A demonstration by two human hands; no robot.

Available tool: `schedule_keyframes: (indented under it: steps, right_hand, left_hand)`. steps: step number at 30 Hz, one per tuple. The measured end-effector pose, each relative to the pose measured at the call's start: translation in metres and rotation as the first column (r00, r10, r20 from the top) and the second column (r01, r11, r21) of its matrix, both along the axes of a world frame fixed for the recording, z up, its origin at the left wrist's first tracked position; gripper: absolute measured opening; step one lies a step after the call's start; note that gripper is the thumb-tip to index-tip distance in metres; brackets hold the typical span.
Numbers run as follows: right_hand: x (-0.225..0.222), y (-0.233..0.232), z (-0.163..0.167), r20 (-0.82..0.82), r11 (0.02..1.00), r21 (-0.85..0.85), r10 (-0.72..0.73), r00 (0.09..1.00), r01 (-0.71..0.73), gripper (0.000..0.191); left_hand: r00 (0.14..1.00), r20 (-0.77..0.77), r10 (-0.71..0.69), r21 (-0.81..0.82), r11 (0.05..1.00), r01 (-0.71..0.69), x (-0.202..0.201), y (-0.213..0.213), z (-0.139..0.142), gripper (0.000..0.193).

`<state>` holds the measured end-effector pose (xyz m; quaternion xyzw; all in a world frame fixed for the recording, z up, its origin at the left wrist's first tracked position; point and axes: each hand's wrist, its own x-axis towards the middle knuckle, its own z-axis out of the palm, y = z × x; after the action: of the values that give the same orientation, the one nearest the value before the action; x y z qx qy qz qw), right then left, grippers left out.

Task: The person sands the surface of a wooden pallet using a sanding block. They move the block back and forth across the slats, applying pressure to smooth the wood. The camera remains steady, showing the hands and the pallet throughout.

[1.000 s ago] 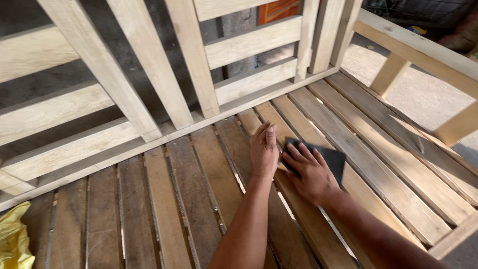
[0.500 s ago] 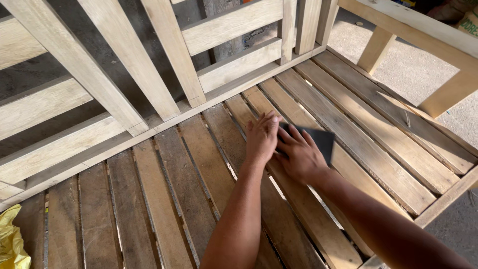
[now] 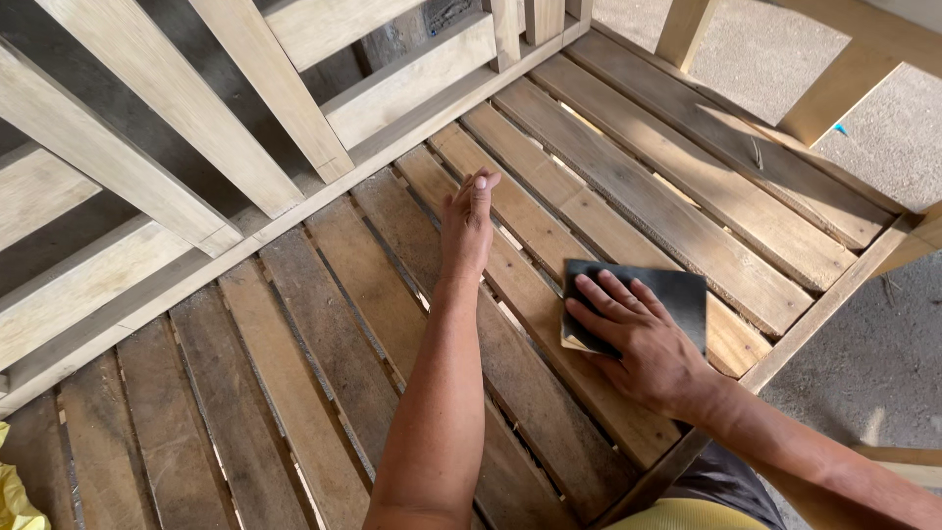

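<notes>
An outdoor woodworking yard was suggested: an unfinished slatted wooden bench (image 3: 628, 186) of bare planks was seen on rough concrete ground (image 3: 883, 344), sandpaper (image 3: 677, 294) lying on it.

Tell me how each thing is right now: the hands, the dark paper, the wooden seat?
Left hand: flat on a seat slat, fingers stretched, holding nothing.
Right hand: palm down, pressing the sandpaper.
Sandpaper: dark sheet lying flat on the slats.
Seat slats: bare wood, gaps between.
Backrest: pale crossed bars.

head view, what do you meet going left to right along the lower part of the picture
yellow bag → seat slats → left hand → right hand on the dark sandpaper → bench front rail → ground
</notes>
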<state>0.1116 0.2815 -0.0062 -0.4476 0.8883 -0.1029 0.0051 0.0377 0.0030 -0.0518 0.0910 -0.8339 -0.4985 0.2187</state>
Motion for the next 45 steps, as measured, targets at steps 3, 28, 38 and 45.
schedule_keyframes:
  steps: [3,28,38,45]
  right_hand:
    - [-0.005,-0.002,-0.004,0.040,0.998,0.063,-0.022,0.999,0.020,0.076]
    - [-0.020,-0.017,-0.020,-0.047,0.995,0.013,0.099,0.994,-0.099,0.074]
    - [-0.158,-0.161,-0.013,0.058,0.995,0.042,0.088,0.994,-0.091,0.064]
    - [-0.096,-0.086,-0.012,0.025,0.973,-0.049,0.229,0.973,-0.227,0.070]
  left_hand:
    - [1.000,0.023,-0.003,-0.042,0.999,0.004,-0.001,0.000,0.001,0.079]
    - [0.994,-0.099,0.047,0.324,0.946,-0.013,0.004,-0.002,-0.002,0.088]
    - [0.975,-0.211,0.064,0.418,0.908,0.031,-0.006,-0.006,-0.011,0.083]
    - [0.983,-0.153,0.097,0.456,0.890,-0.017,0.002,-0.005,-0.002,0.082]
